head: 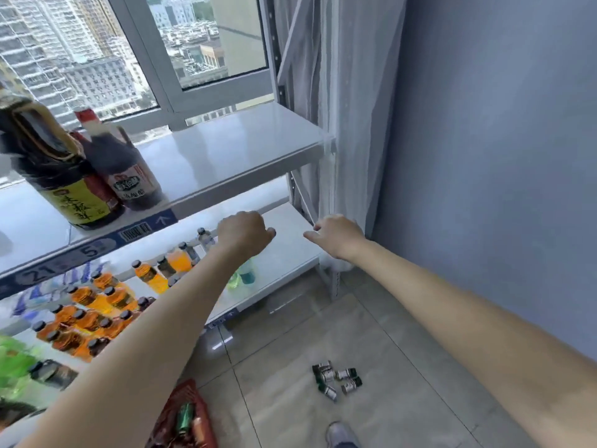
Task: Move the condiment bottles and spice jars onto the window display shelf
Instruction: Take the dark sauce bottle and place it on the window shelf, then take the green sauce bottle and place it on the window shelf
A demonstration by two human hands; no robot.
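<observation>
Two big dark condiment bottles stand at the left of the upper window shelf [245, 150]: one with a yellow label [61, 176], one with a red cap [126, 163]. Several small spice jars [337, 379] lie in a cluster on the floor tiles. My left hand [244, 232] is curled into a fist over the lower shelf [290, 250] and holds nothing that I can see. My right hand [336, 236] hangs beside it near the shelf's right end, fingers loosely bent, empty.
Many orange drink bottles [97, 305] fill the lower shelf's left part, with green and blue ones [242, 276] under my left wrist. A red basket [184, 418] with bottles sits on the floor at bottom. A curtain [339, 124] and grey wall [484, 156] close the right side. A shoe [339, 434] shows below.
</observation>
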